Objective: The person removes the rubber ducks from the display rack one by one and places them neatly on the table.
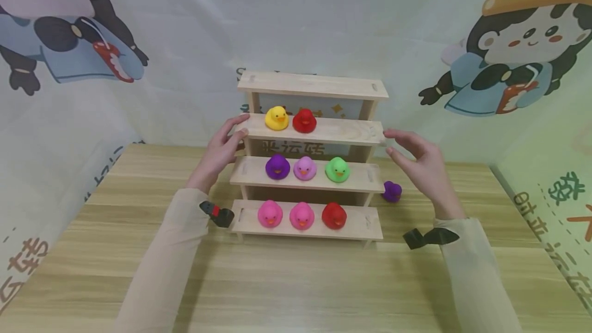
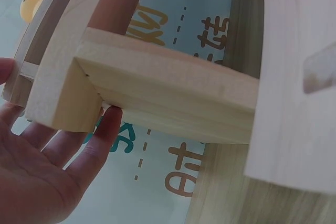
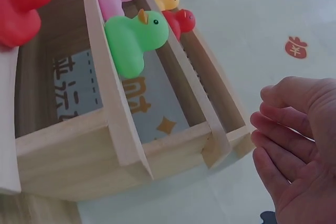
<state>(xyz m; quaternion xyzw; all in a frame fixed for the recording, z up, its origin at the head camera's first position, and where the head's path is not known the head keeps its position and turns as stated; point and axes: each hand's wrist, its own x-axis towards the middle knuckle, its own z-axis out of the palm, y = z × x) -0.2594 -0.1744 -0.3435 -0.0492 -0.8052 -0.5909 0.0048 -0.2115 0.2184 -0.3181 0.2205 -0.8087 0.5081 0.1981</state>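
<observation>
The stand [image 1: 312, 85] is pale, creamy wood with faint grain, the tabletop [image 1: 287, 287] streaked yellowish brown. Upper row: a yellow duck [image 1: 276, 118] and a red duck [image 1: 304, 121]; middle: a purple duck [image 1: 277, 167], a lilac-pink duck [image 1: 304, 168] and a light green duck [image 1: 337, 170]; bottom: two hot-pink ducks [image 1: 270, 214] and another red one [image 1: 334, 216]. The loose duck [image 1: 392, 191] is purple too (orange bills seem the rule). The sleeves [image 1: 157, 266] are plain beige; the whitish backdrop [image 1: 199, 30] carries brown and teal lettering and cartoon figures [image 1: 497, 78] in light blue with black bows.
</observation>
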